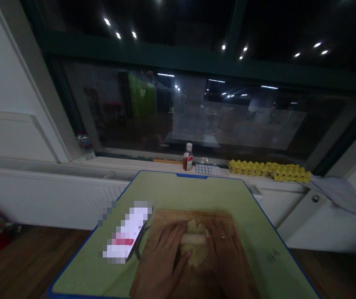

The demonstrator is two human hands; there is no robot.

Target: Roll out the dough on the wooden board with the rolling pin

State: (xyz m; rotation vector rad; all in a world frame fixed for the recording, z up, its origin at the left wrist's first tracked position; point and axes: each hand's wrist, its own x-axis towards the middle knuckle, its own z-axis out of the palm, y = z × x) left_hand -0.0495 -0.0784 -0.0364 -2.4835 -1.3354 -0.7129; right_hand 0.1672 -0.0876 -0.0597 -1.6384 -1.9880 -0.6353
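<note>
A pale rolling pin (194, 238) lies crosswise over a flattened, ragged-edged piece of dough (195, 254) on a wooden board (193, 282). My left hand (165, 253) lies flat across the left part of the pin, its fingers stretched forward and its thumb beside the dough. Over the right part rests my right hand (226, 249), also with outstretched fingers and a ring on one of them. Both ends of the pin are hidden under the hands. Dough shows in front of and behind the pin, between the hands.
The board sits on a green, blue-edged table (153, 189). Left of it lies a phone (129, 234), its screen blurred out, with a dark cable (138, 245). On the windowsill stand a small bottle (188, 158), a yellow egg carton (268, 170) and a clear bottle (85, 145).
</note>
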